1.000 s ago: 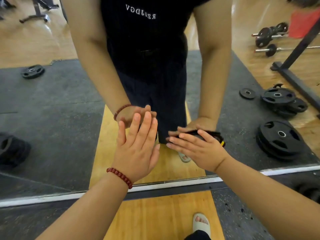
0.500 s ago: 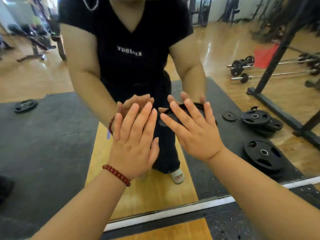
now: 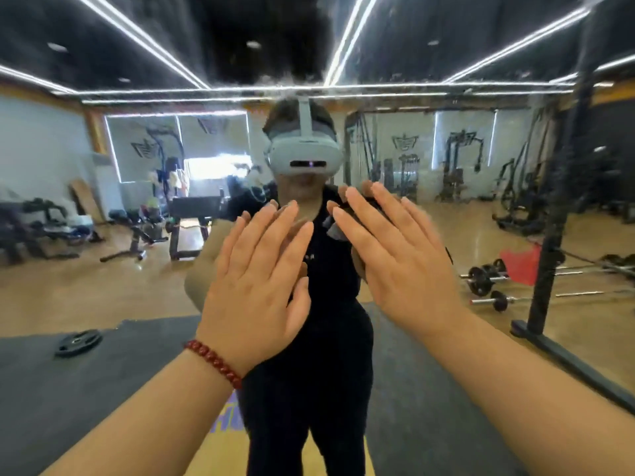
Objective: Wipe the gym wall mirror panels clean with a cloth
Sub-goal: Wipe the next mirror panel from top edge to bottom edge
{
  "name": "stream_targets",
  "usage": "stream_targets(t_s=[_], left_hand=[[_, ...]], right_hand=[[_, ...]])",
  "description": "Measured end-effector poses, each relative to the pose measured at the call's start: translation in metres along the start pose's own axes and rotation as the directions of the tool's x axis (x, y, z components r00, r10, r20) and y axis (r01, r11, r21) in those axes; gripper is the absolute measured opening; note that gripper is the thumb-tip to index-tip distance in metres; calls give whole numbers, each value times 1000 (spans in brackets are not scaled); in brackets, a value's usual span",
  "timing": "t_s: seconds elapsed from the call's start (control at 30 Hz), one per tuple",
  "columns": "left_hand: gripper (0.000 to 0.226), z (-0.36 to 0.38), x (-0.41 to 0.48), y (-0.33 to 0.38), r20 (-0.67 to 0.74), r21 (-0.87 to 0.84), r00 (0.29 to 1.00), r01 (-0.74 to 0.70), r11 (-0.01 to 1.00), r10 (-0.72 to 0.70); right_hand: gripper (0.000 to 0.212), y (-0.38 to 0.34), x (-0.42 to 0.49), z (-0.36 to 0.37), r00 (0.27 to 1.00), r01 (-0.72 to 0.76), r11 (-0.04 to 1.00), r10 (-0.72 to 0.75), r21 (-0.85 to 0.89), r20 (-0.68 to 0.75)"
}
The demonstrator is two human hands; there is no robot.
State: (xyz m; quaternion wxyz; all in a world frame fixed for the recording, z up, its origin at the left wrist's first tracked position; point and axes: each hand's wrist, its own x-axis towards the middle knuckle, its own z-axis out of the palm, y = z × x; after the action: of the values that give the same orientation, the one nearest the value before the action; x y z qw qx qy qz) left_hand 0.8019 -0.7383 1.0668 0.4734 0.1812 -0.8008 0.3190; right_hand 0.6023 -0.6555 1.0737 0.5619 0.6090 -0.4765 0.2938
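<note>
Keep right hand, fingers straight, pressing dark cloth flat on mirror at chest height, sweep in overlapping strokes, and steady with flat, empty left hand alongside.

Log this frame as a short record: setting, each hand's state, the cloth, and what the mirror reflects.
setting: gym, person facing the wall mirror
left hand: raised to the glass, fingers straight, holds nothing; red bead bracelet on wrist
right hand: fingers straight and spread, palm over a dark cloth
cloth: mostly hidden behind the right hand, only an edge shows
reflection: barbells on wooden floor, weight plate on dark mat, black rack post, ceiling light strips
image quality: motion blur at the top
</note>
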Motion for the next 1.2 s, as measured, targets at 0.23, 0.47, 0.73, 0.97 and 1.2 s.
stream_targets(t_s=[0.23,0.47,0.73,0.97,1.2], left_hand=[[47,-24,97,-32,-39,88,997,-64,994,67],[57,-66,210,-84,-174,204,983,-26,979,62],[86,-92,289,-127,-212,246,973,148,958,-96],[79,-95,288,-132,-214,271,976,89,958,-31],[86,-124,329,-163,-154,308,988,43,950,5]], right_hand=[[50,70,87,-8,997,77,996,-78,-51,-21],[50,132,243,-51,979,68,998,-64,15,-196],[53,154,376,-70,999,26,994,-23,-105,33],[54,157,312,-59,907,406,908,-386,-107,169],[52,171,394,-69,996,-93,990,93,-106,-10]])
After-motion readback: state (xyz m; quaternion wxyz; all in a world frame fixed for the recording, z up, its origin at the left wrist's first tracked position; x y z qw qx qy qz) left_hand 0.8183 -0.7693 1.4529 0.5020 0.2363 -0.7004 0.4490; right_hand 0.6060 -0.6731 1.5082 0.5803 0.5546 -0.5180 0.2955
